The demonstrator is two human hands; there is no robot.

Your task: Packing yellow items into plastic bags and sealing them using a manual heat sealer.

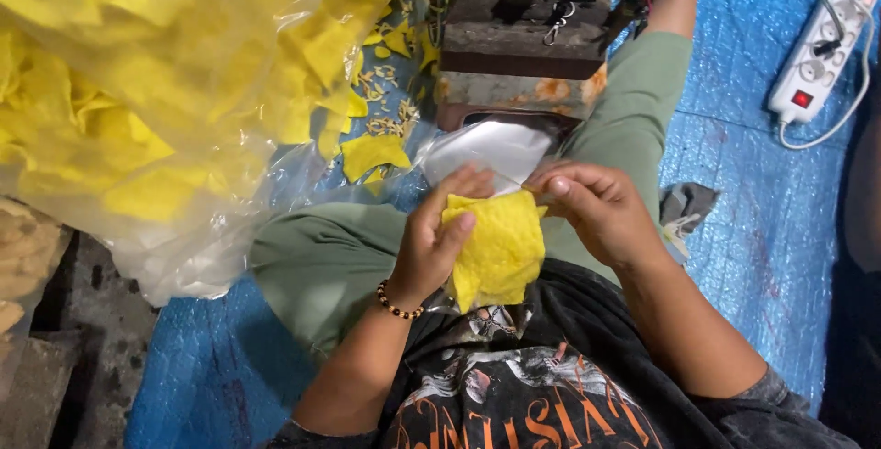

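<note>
My left hand (439,238), with a bead bracelet at the wrist, grips a stack of yellow crisp chips (500,249) from the left, thumb on top. My right hand (592,206) pinches the rim of a clear plastic bag (491,148) beside the chips' upper right corner. Both hands sit over my lap, above green trousers. The bag's open mouth lies just beyond the chips, in front of a rusty metal sealing machine (528,31).
A big clear sack full of yellow chips (174,82) fills the left. Loose chips and crumbs (381,118) lie on the blue tarp (771,192). A white power strip (821,50) with cables sits at the far right. A grey cloth (686,203) lies by my knee.
</note>
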